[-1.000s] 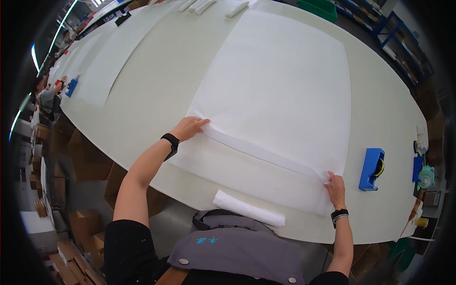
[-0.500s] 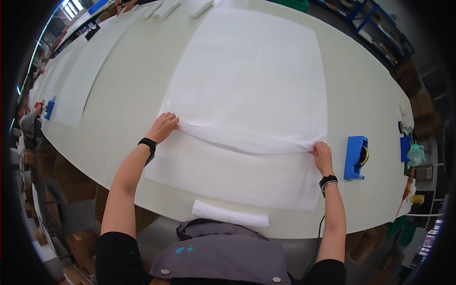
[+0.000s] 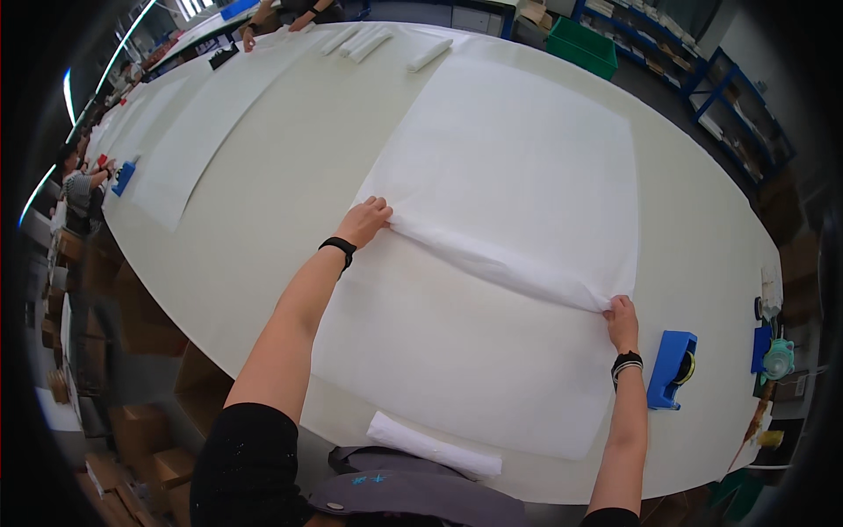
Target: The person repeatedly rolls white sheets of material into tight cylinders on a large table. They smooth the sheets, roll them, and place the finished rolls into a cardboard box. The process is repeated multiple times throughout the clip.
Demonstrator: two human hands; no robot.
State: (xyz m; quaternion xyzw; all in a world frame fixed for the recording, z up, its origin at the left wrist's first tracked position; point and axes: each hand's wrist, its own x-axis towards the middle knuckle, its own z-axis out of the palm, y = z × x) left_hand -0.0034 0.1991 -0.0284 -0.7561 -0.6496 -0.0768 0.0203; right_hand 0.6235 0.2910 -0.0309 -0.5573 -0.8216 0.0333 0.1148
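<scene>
A large thin white sheet (image 3: 527, 158) lies across the table in front of me. My left hand (image 3: 366, 222) pinches the left end of its near edge, and my right hand (image 3: 622, 323) pinches the right end. Between them the edge sags in a loose, slightly bunched fold. White sheet material (image 3: 465, 351) also lies flat on the near side of this fold; whether it is the same piece I cannot tell. Close to my body, a white roll (image 3: 435, 445) rests along the table's near edge.
Right of my right hand stands a blue tape dispenser (image 3: 673, 371). Several white rolls (image 3: 360, 42) lie at the far side of the table (image 3: 290, 167). Beyond it is a green crate (image 3: 581, 48). Other people work at the far left, one beside another blue dispenser (image 3: 124, 178).
Both hands have carried the pinched edge farther from my body, so more of the flat white material in front shows. My view has tilted up and shifted.
</scene>
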